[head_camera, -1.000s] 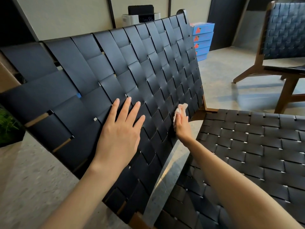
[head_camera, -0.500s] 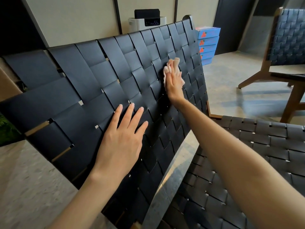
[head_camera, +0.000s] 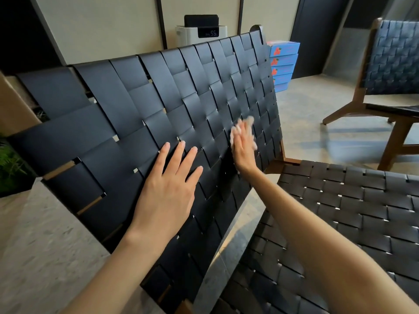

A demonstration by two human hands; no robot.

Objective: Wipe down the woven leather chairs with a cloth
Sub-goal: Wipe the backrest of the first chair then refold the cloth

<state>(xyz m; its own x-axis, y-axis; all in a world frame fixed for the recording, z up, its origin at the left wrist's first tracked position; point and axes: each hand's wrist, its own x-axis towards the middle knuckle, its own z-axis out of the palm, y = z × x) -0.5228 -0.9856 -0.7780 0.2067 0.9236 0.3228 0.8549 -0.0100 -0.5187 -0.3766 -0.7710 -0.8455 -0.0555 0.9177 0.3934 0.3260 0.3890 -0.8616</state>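
Observation:
A black woven leather chair fills the view, its backrest [head_camera: 127, 105] tilted away on the left and its seat [head_camera: 351, 211] at lower right. My left hand [head_camera: 167, 191] lies flat on the backrest's middle, fingers spread and straight. A little to its right, my right hand [head_camera: 243, 150] presses a small white cloth [head_camera: 249, 121] flat against the weave near the backrest's right edge. That hand is motion-blurred, and only the cloth's edges show around the fingers.
A second woven chair [head_camera: 394, 64] with a wooden frame stands at the back right. Stacked blue boxes [head_camera: 283, 64] and a white appliance [head_camera: 199, 35] with a digital display sit by the far wall. A green plant [head_camera: 9, 166] is at the left edge.
My right hand swept the cloth up the backrest from its lower right part, then came back down to mid-height. My left hand stayed flat in the same place.

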